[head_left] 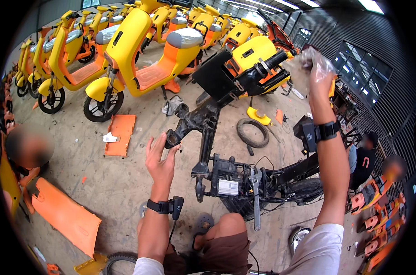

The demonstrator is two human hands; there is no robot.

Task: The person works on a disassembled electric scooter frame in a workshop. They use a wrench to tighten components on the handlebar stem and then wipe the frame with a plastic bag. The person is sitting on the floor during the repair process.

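A stripped black scooter frame point(199, 120) stands in front of me, tilted. My left hand point(160, 160) is at its open tube end point(172, 138), with the fingers on one side and the thumb on the other. Raised far out to the right, my right hand point(321, 75) is closed on a crumpled clear plastic bag point(324, 64); the bag hides part of the fingers, and its contents are blurred. An adjustable wrench point(256, 197) lies across the frame beside a silver-labelled box point(228, 187).
Rows of yellow and orange scooters point(130, 50) fill the back. A loose tyre point(252, 133), an orange panel point(120, 135) and a yellow cover point(259, 116) lie on the floor. One person is near an orange panel point(70, 220) at left; others are at right.
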